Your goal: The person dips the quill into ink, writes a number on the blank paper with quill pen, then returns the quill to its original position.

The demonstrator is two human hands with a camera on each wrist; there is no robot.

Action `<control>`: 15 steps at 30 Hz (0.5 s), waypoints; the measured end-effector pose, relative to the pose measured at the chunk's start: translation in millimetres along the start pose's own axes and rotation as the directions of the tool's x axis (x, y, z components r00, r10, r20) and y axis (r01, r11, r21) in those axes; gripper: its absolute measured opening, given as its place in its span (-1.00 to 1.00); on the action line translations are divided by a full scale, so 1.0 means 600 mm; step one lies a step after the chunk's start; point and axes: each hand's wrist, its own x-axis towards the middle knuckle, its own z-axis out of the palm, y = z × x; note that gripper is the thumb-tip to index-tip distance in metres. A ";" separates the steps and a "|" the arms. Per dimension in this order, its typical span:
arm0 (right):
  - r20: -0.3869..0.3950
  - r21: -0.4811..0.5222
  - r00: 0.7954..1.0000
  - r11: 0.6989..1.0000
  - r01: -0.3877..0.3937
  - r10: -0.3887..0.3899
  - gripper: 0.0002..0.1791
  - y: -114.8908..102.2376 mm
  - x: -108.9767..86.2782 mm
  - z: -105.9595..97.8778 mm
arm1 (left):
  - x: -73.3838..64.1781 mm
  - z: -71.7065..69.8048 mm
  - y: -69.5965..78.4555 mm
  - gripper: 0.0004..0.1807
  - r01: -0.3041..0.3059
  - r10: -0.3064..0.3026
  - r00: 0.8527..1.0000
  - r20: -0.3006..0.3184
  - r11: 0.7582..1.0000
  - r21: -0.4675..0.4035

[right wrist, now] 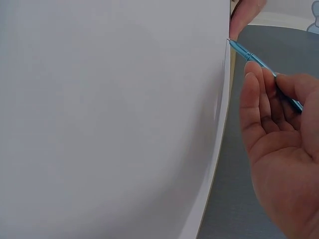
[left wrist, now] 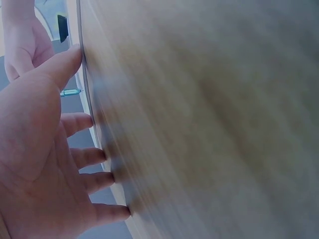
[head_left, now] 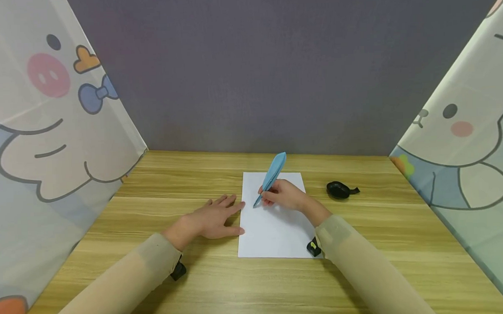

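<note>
A white sheet of paper (head_left: 275,239) lies on the wooden table. Over its upper part my right hand (head_left: 285,195) pinches a blue feather-topped pen (head_left: 273,171), the feather leaning up and to the right. In the right wrist view the metallic blue barrel of the pen (right wrist: 251,56) runs between thumb and fingers, its tip at the paper (right wrist: 109,109). My left hand (head_left: 216,218) rests on the table with fingers spread, thumb and index fingertip at the sheet's left edge. Seen from the left wrist, the fingers (left wrist: 89,157) of that hand reach out straight against the tabletop.
A black oval object with a short strap (head_left: 339,190) lies right of the paper. Behind the table (head_left: 214,287) stands a grey panel (head_left: 248,74). Cartoon-printed curtains (head_left: 67,135) hang on both sides. Small black devices (head_left: 178,270) sit under the wrists.
</note>
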 end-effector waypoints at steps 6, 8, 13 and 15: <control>0.018 0.018 1.000 1.000 0.006 -0.007 -0.71 -0.002 -0.004 0.002 | -0.001 -0.001 0.001 -0.02 -0.006 0.005 1.000 -0.006 1.000 -0.009; 0.025 0.020 1.000 1.000 0.009 -0.009 -0.71 -0.002 -0.006 0.002 | -0.001 -0.002 0.001 -0.02 -0.008 0.007 1.000 -0.007 1.000 -0.012; 0.046 0.017 0.999 1.000 0.002 -0.002 -0.70 -0.006 -0.012 0.002 | -0.002 -0.003 0.002 -0.02 -0.005 0.005 1.000 -0.003 1.000 -0.011; 0.057 0.023 0.998 1.000 0.002 -0.003 -0.70 -0.007 -0.014 0.003 | -0.002 -0.004 0.003 -0.02 -0.003 0.003 1.000 0.001 1.000 -0.011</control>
